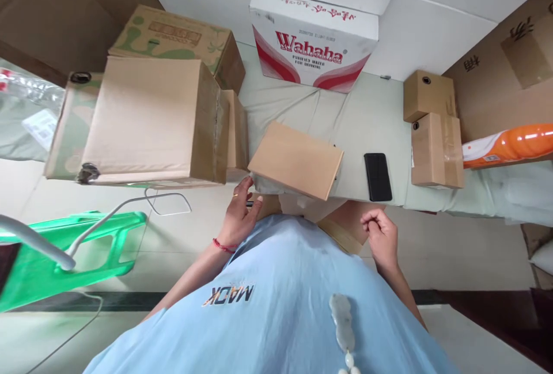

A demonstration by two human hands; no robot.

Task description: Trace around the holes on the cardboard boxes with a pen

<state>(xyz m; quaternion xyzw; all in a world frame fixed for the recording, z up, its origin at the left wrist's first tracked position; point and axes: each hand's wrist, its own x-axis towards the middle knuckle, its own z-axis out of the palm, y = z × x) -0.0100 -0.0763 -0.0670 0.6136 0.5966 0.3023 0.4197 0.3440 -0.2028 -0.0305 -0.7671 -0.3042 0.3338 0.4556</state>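
My left hand, with a ring and a red string bracelet, is at the table's front edge, its fingers apart. Its fingertips are by the near left corner of a small flat brown carton; whether they touch it, I cannot tell. A small dark thing shows between thumb and fingers, too little of it to name. My right hand hangs in front of the edge with its fingers curled in, and nothing shows in it. Beyond that hand a black phone lies on the cloth-covered table.
Several cardboard boxes are stacked on the left. A white and red Wahaba water carton stands at the back. On the right are two small boxes and an orange-and-white object. A green plastic stool is at lower left.
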